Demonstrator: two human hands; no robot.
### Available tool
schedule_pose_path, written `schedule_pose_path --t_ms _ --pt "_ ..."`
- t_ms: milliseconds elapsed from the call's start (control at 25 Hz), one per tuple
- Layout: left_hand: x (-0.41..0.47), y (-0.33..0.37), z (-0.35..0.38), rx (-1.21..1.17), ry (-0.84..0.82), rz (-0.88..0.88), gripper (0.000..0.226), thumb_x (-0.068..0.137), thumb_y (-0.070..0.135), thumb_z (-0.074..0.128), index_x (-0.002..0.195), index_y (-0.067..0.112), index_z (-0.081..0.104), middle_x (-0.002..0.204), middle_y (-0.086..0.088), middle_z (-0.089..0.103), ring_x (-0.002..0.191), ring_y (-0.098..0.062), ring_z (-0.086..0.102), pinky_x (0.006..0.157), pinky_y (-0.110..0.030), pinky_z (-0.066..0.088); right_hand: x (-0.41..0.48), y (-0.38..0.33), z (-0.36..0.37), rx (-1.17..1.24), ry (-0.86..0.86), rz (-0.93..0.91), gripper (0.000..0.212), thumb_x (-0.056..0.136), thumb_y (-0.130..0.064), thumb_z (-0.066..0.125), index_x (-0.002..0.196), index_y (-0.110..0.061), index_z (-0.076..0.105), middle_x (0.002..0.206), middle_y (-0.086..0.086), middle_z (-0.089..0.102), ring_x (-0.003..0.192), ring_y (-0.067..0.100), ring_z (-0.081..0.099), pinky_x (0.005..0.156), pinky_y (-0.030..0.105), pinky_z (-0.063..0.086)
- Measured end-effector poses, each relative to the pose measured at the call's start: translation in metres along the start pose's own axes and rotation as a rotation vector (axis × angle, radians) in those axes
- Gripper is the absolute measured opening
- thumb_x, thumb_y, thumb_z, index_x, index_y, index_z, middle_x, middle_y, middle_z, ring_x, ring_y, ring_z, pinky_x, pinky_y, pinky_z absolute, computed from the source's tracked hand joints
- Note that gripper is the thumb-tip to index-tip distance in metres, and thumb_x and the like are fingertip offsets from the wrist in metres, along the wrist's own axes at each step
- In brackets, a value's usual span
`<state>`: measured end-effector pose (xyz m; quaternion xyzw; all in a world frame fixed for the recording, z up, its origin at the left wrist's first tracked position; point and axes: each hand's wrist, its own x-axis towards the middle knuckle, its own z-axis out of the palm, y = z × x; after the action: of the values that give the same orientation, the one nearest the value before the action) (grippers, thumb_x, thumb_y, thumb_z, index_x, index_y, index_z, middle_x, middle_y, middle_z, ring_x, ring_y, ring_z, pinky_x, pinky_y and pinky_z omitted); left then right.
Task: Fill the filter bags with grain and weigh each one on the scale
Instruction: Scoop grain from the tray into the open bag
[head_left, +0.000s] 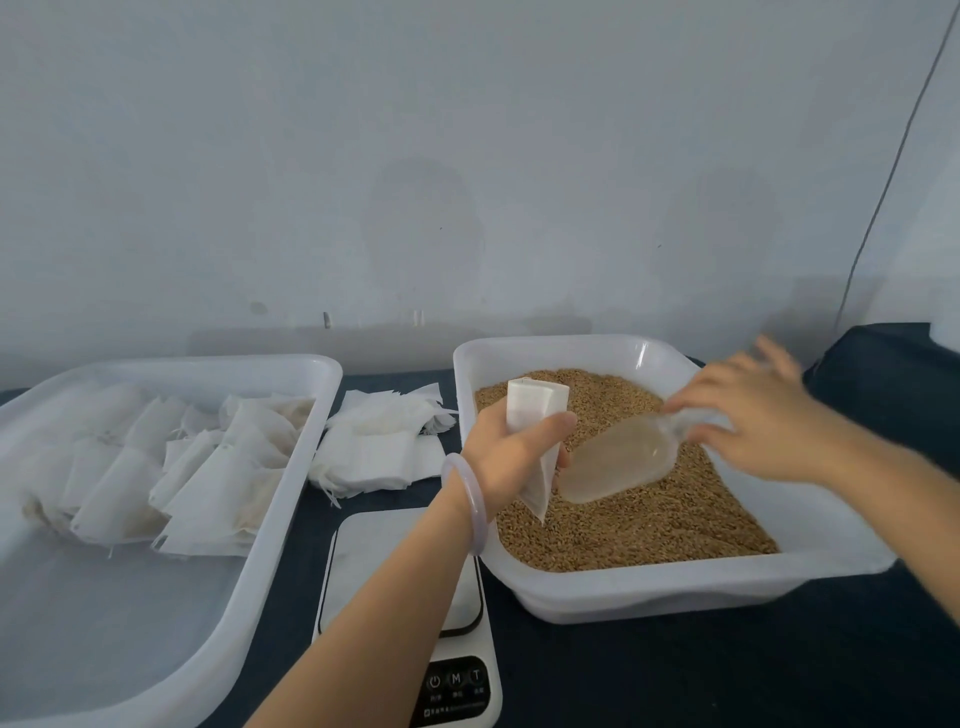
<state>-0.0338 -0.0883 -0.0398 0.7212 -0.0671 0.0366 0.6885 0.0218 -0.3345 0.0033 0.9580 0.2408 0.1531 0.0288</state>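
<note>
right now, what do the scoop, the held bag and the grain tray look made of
Scoop: clear, faintly frosted plastic; grain shows through it. Bag: thin matte white filter paper or nonwoven cloth, creased; cannot tell which. Grain tray: milky translucent plastic, smooth, with a glossy highlight on its rim.

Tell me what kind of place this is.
Probably a small, makeshift packing station: a white tray of loose grain, a digital scale on a dark cloth-covered table, and a pile of empty filter bags beside the tray.

right hand (753, 415) blurred; scale (353, 561) partly behind left forearm (384, 603)
</note>
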Motion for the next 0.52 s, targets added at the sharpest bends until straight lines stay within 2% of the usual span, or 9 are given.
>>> schedule_pose_path --t_ms 80,280,520 --pt "-0.001 0.000 0.000 -0.013 -0.002 0.006 0.021 0.089 0.023 0.062 0.089 0.002 0.059 0.060 0.000 0.065 0.050 -0.009 0.059 0.049 -0.019 0.046 -0.002 -0.019 0.023 0.036 -0.026 -0.026 0.031 0.088 -0.042 0.056 0.118 -0.049 0.053 0.117 -0.024 0.048 0.126 0.007 0.033 0.112 0.041 -0.013" --pt "-0.001 0.000 0.000 0.000 0.007 0.002 0.020 0.089 0.024 0.061 0.086 0.005 0.059 0.058 0.002 0.064 0.051 -0.009 0.059 0.050 -0.018 0.046 0.005 -0.046 0.051 0.076 -0.097 -0.048 0.029 0.091 -0.041 0.053 0.119 -0.048 0.054 0.120 -0.020 0.051 0.128 0.011 0.032 0.112 0.043 -0.012" --pt "-0.002 0.000 0.001 -0.015 0.015 -0.003 0.017 0.089 0.023 0.061 0.090 0.006 0.059 0.058 0.003 0.064 0.052 -0.008 0.060 0.049 -0.019 0.047 -0.003 -0.021 0.040 0.254 -0.134 0.075 0.024 0.088 -0.040 0.058 0.109 -0.051 0.054 0.117 -0.024 0.052 0.126 0.010 0.039 0.114 0.044 -0.003"
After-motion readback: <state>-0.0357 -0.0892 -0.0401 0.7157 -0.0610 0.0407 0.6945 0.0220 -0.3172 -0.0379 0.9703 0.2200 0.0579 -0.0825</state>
